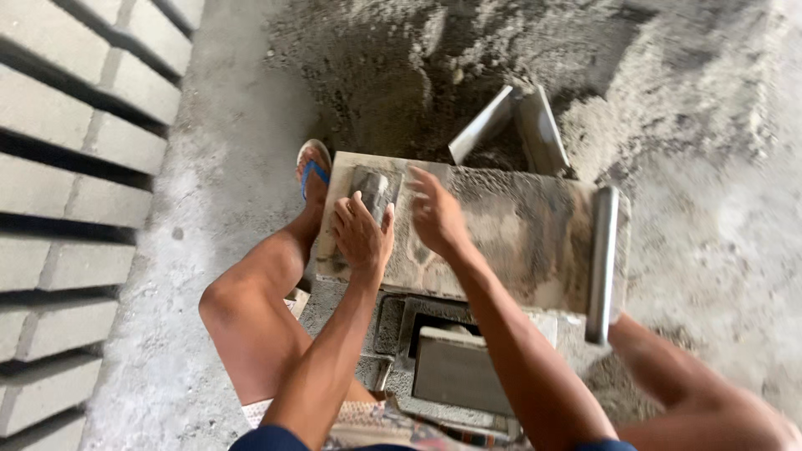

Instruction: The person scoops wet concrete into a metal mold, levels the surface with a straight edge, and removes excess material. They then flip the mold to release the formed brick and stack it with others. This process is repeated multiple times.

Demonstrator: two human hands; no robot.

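— Down between the knees, what is under the hands?

— From the head view, a flat steel mould lid [510, 238] caked with grey cement mix, lying across a block mould [451, 367]. The left hand [361, 235] rests near its left end, fingers curled loosely around a short dark metal handle [372, 190]; whether it truly grips or only leans on it, I cannot tell. The right hand [436, 215] is blurred, fingers spread and flat, brushing the gritty surface just beside the left hand and holding nothing.

— How would that lid handle?

— Stiff and heavy, I would judge: thick plate with damp mortar stuck to it. The coating looks gritty rather than slick, so palms should not slide much, though loose grains may crumble off. The sound places to take hold seem to be the dark handle on the left and the round steel bar [603, 263] along the right edge.

— Anything around it?

— A mound of grey sand mix [468, 75] beyond, angled metal plates [518, 125] stuck in it, rows of finished concrete blocks [83, 167] on the left, and a foot in a blue sandal [313, 171] beside the lid's far left corner.
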